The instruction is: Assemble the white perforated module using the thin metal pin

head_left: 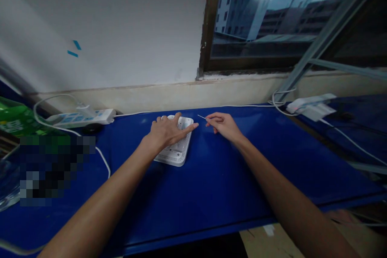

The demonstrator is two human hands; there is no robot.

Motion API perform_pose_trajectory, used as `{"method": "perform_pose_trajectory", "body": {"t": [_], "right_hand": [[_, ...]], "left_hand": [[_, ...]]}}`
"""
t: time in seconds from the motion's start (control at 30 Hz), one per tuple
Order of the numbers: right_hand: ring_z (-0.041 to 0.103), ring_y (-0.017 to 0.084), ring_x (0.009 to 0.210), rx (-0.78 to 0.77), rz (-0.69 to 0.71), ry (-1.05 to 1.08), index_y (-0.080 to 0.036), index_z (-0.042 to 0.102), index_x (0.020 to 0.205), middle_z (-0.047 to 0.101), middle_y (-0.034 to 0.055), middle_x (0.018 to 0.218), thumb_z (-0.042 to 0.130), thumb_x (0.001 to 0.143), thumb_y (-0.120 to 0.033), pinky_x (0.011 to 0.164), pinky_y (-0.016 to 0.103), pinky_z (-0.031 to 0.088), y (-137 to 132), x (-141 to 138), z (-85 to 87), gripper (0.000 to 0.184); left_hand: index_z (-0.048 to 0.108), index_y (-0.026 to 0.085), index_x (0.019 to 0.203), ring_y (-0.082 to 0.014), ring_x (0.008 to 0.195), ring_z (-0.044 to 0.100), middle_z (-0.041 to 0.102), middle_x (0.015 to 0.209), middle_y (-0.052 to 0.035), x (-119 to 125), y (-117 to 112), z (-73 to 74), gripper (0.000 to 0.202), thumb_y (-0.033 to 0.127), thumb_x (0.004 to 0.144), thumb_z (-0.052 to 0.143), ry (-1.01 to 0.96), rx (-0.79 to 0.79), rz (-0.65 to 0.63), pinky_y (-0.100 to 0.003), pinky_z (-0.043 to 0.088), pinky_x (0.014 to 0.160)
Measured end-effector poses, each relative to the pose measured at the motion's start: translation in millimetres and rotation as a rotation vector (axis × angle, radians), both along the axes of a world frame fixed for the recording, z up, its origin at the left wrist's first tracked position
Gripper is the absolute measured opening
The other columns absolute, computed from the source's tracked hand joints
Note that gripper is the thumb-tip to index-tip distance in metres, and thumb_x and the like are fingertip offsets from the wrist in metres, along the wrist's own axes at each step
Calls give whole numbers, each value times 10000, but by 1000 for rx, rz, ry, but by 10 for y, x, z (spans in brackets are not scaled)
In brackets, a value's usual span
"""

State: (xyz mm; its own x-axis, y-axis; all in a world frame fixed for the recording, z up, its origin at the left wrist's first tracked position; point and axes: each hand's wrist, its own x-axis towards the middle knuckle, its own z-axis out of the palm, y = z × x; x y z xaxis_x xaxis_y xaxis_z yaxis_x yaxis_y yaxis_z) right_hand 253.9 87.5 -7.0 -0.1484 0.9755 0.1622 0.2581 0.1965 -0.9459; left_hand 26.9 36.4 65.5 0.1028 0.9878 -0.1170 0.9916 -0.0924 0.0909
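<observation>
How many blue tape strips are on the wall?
2: the upper strip and the lower strip just below and left of it, both on the white wall left of the window.

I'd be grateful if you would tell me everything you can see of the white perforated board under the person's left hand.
The white perforated board is a flat, round-cornered rectangle, plastic by its look, dotted with rows of small holes. It lies lengthwise away from the person on the blue tabletop. The left hand rests across its far half, hiding much of it.

Indoor workroom: bench under a window.
Blue-topped workbench [217, 177], white socket strip [80, 117] left, white plug adapter [311, 105] right, dark-framed window [272, 16] facing far multi-storey buildings [236, 4].
</observation>
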Motion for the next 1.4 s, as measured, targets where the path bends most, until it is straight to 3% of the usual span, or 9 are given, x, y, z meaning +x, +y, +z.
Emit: {"method": "perform_pose_trajectory", "body": {"t": [0.13,0.47,0.63,0.8,0.9,1.07,1.2,1.3,1.4], "right_hand": [[516,92,423,-6,-79,78,-162,716,884,752,52,740,710,767,-315,438,233,417,21,38,34,192],[488,71,409,-109,-338,144,-141,717,894,765,69,761,722,748,-264,405,210,374,113,324,57,191],[538,76,446,-140,-392,148,-146,718,969,765,54,779,748,712,-198,428,202,393,110,391,40,263],[563,89,455,-142,-393,142,-145,711,960,757,47,744,748,711,-177,429,204,397,114,376,14,254],[565,88,452,-136,-371,127,-152,706,937,768,59,779,735,728,-172,428,205,404,116,358,-2,212],[579,85,461,-110,-346,66,-154,695,954,768,63,803,707,772,-158,443,200,420,122,354,-51,182],[587,85,455,-78,-322,-24,-151,694,971,758,65,801,654,824,-148,460,205,445,94,309,-84,153],[605,98,455,-63,-269,-95,-158,689,1038,755,64,812,631,843,-157,453,214,454,37,208,-87,203],[613,114,459,-52,-206,-153,-178,662,1141,754,60,846,591,869,-182,435,229,456,-37,74,-81,281]], "left_hand": [[330,229,1542,-516,1284,467,492,1425,-299,267,170,-116,1178,970,638,475,129,8,82,-576,400,982],[367,219,1519,-521,1248,485,527,1366,-292,634,208,-93,1170,689,553,829,38,1,-57,-591,419,964],[293,269,1557,-477,1227,527,550,1349,-233,562,224,186,1192,747,578,777,-94,46,-184,-558,458,957],[193,318,1584,-405,1253,538,519,1414,-143,285,178,465,1243,675,585,840,-643,339,-400,-552,449,1036],[175,356,1579,-381,1323,496,462,1495,-110,92,106,351,1216,541,613,889,-896,331,-466,-567,416,1090],[100,369,1586,-344,1283,558,562,1396,-107,-251,-83,-95,1274,394,615,925,-1047,22,-403,-576,423,1101],[90,356,1595,-393,1402,424,478,1488,-136,-571,-221,-322,1338,361,566,946,-935,-26,-359,-647,292,1160],[55,336,1602,-406,1405,416,421,1539,-157,-776,-270,-410,1327,380,597,921,-850,-73,-377,-661,279,1159],[50,341,1605,-411,1431,366,347,1587,-150,-889,-300,-448,1335,457,591,911,-668,9,-374,-645,258,1179]]}}
